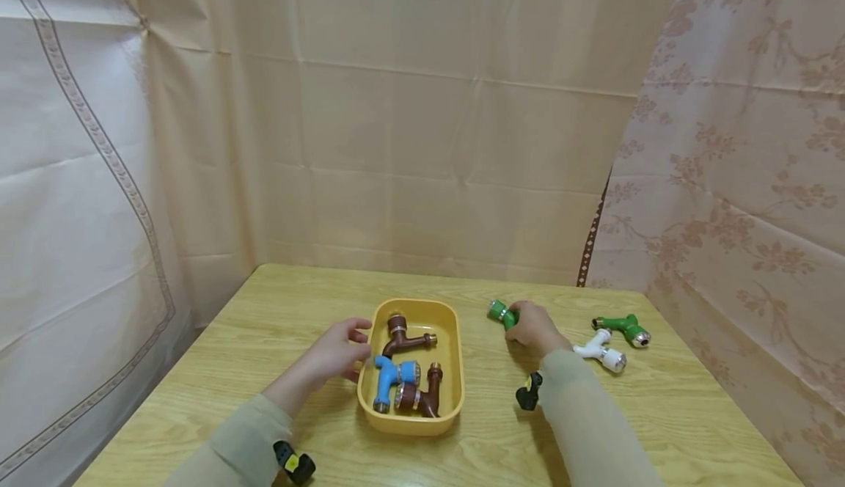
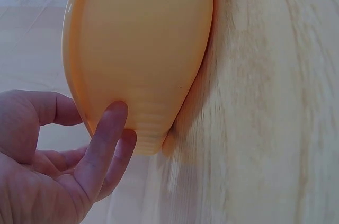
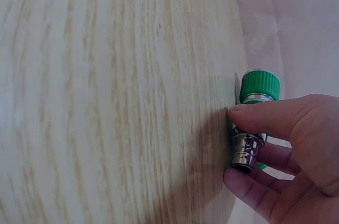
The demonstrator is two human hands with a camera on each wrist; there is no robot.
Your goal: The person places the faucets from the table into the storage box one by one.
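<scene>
My right hand point(image 1: 533, 328) holds a green faucet point(image 1: 499, 313) at the table's far side. In the right wrist view, thumb and fingers close round its body; the ribbed green knob point(image 3: 260, 84) and metal spout end point(image 3: 244, 151) stick out. My left hand point(image 1: 334, 351) is at the left side of a yellow plastic tub point(image 1: 451, 326), fingers loosely bent against its outer wall in the left wrist view. Inside the tub lie a brown faucet point(image 1: 399, 337) at the back, a blue faucet point(image 1: 386, 379) and a second brown faucet point(image 1: 432, 393) at the front.
To the right of my right hand, a white faucet point(image 1: 602, 351) and another green faucet point(image 1: 622, 326) lie on the wooden table point(image 1: 277, 304). Cloth curtains point(image 1: 422, 142) hang behind the table and along both sides.
</scene>
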